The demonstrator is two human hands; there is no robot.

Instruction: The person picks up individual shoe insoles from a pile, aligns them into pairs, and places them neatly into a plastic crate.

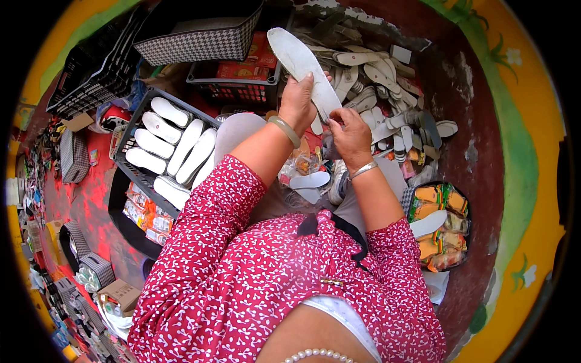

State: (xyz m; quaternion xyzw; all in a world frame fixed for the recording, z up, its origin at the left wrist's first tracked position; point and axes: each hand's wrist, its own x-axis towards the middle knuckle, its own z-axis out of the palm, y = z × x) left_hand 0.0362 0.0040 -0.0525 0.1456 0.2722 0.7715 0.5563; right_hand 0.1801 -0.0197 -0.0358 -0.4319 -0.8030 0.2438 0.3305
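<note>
A long white insole [295, 53] is held up in front of me, tilted, with its broad end at the upper left. My left hand [298, 104] is closed around its middle, thumb on the upper face. At its narrow lower end, my right hand [353, 138] pinches the edge between thumb and fingers. Below my hands, between my knees, lie a loose pale insole [310, 180] and clear plastic bags. A big heap of grey-white insoles [378, 75] spreads beyond my right hand.
Left stands a dark crate [132, 124] with several white insoles [186, 151]. A houndstooth-patterned bin [200, 43] sits above a crate of red boxes [245, 71]. Right, a basket holds yellow packages [426, 248] and a white insole. A worn dark-red wall [478, 151] curves along the right.
</note>
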